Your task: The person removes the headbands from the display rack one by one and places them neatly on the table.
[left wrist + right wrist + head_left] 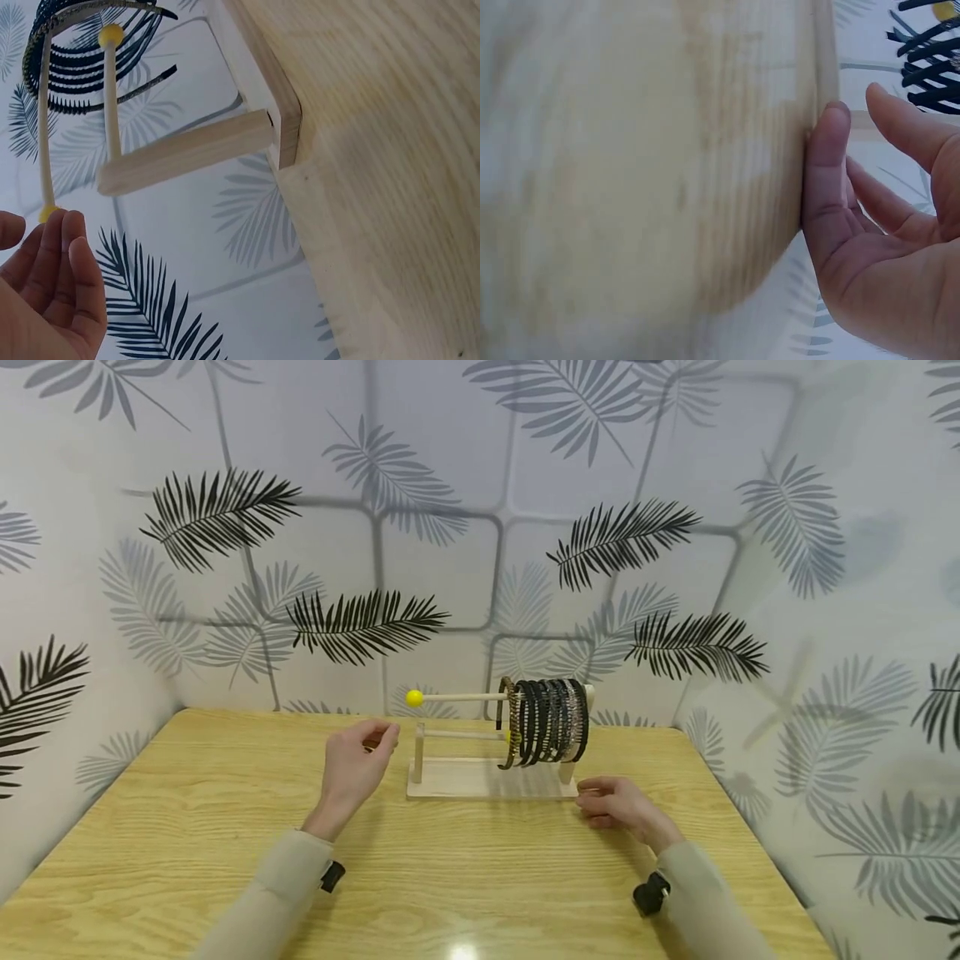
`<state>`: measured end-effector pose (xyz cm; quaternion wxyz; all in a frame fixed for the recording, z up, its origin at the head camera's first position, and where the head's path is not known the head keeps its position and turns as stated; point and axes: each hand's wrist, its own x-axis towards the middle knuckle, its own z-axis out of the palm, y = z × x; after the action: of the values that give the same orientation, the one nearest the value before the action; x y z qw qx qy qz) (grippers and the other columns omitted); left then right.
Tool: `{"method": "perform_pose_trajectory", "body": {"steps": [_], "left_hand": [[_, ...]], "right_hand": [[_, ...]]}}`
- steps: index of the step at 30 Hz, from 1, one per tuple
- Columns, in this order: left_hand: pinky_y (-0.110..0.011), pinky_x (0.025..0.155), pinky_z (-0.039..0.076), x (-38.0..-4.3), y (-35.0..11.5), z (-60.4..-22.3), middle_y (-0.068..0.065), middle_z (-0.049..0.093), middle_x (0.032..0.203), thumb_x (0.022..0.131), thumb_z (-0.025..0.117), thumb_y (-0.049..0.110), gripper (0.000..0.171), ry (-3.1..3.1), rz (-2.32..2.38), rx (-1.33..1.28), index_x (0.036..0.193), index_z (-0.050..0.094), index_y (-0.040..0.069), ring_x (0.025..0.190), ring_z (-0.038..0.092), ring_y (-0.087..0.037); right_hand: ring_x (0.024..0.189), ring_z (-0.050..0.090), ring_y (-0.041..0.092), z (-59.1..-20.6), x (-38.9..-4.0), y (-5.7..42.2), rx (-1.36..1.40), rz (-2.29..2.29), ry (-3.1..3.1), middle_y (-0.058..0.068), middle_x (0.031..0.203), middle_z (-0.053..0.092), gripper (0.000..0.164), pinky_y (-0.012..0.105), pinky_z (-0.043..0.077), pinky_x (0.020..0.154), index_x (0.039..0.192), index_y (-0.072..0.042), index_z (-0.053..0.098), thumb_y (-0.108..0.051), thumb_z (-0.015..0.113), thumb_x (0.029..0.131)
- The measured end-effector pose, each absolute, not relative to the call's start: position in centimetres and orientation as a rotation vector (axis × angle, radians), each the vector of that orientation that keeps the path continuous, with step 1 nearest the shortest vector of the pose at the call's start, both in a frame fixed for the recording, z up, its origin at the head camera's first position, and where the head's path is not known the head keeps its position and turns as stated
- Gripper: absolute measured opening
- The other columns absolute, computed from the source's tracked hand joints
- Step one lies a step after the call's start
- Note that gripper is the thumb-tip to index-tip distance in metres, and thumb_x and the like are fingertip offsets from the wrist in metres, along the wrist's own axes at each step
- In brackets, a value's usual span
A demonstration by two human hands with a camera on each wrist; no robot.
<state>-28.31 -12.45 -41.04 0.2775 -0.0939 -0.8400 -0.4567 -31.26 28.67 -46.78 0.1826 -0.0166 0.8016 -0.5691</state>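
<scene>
A light wooden headband stand, its flat base (480, 781) on the table, carries several dark headbands (551, 722) bunched at the right of its upper rod (465, 697). That rod ends at the left in a yellow ball (414, 698). My left hand (354, 768) is beside this end, thumb and fingers bent and apart with nothing between them; in the left wrist view its fingertips (73, 221) overlap the ball. At the base's right end, my right hand (618, 806) has its fingers loosely bent and holds nothing; its fingertips are right at the base's edge.
A lower rod (465, 735) with its own yellow ball runs from the stand's left post (419, 756) toward the headbands. Behind the wooden table (480, 868) rises a wall (442, 568) with a leaf pattern; similar walls close in both sides.
</scene>
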Motion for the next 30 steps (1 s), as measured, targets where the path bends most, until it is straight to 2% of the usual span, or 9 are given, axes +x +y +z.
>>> {"method": "perform_pose_trajectory", "body": {"steps": [7,12,18,23,25,29,30], "left_hand": [[-0.025,0.065,0.052,-28.7,-11.8,-41.2,-0.011,0.073,0.084,0.097,0.063,0.022,0.019,-2.223,-1.449,-0.248,0.097,0.075,0.008,0.074,0.068,-0.023],[-0.024,0.063,0.051,-29.3,-10.7,-41.4,-0.013,0.073,0.085,0.097,0.064,0.024,0.021,-2.18,-1.576,-0.298,0.099,0.075,0.007,0.073,0.067,-0.021],[-0.02,0.06,0.048,-29.7,-9.1,-41.6,-0.013,0.072,0.086,0.096,0.066,0.022,0.019,-2.161,-1.692,-0.317,0.099,0.075,0.005,0.078,0.067,-0.031],[-0.019,0.064,0.049,-29.0,-7.9,-40.8,-0.02,0.071,0.089,0.097,0.064,0.014,0.02,-2.182,-1.73,-0.3,0.102,0.073,-0.003,0.081,0.067,-0.036],[-0.021,0.065,0.051,-28.5,-7.7,-40.1,-0.024,0.07,0.091,0.097,0.062,0.013,0.02,-2.185,-1.768,-0.301,0.103,0.072,-0.005,0.083,0.067,-0.039],[-0.035,0.069,0.057,-27.8,-7.3,-39.1,-0.027,0.069,0.093,0.097,0.062,0.011,0.019,-2.159,-1.85,-0.302,0.102,0.072,-0.004,0.083,0.066,-0.041],[-0.037,0.069,0.057,-28.1,-7.3,-39.4,-0.025,0.07,0.091,0.097,0.063,0.012,0.018,-2.142,-1.866,-0.307,0.101,0.072,-0.002,0.08,0.067,-0.037]], "right_hand": [[0.079,0.068,0.01,-46.9,-32.0,28.1,0.071,-1.617,2.276,0.009,0.106,0.069,0.051,0.027,0.059,0.067,0.139,0.006,0.048,-0.011,0.065,0.094],[0.08,0.068,0.008,-47.0,-32.2,28.2,0.111,-1.628,2.306,0.007,0.104,0.069,0.05,0.025,0.058,0.066,0.137,0.007,0.05,-0.007,0.066,0.092],[0.075,0.068,0.006,-47.1,-32.6,28.2,0.125,-1.634,2.291,0.003,0.096,0.073,0.051,0.022,0.057,0.062,0.137,0.007,0.05,-0.008,0.068,0.092],[0.073,0.068,0.004,-47.3,-33.0,28.5,0.179,-1.625,2.274,0.001,0.093,0.075,0.052,0.02,0.056,0.061,0.138,0.004,0.052,-0.009,0.069,0.091],[0.073,0.068,0.003,-47.3,-33.1,28.6,0.198,-1.632,2.266,0.001,0.094,0.076,0.052,0.02,0.056,0.061,0.138,0.003,0.052,-0.01,0.069,0.091],[0.074,0.069,0.003,-47.4,-33.1,28.7,0.182,-1.647,2.245,0.003,0.097,0.076,0.052,0.02,0.056,0.063,0.139,0.004,0.051,-0.01,0.069,0.092],[0.074,0.069,0.003,-47.5,-33.1,28.7,0.181,-1.652,2.24,0.003,0.097,0.076,0.051,0.02,0.056,0.063,0.138,0.004,0.052,-0.01,0.069,0.092]]}}
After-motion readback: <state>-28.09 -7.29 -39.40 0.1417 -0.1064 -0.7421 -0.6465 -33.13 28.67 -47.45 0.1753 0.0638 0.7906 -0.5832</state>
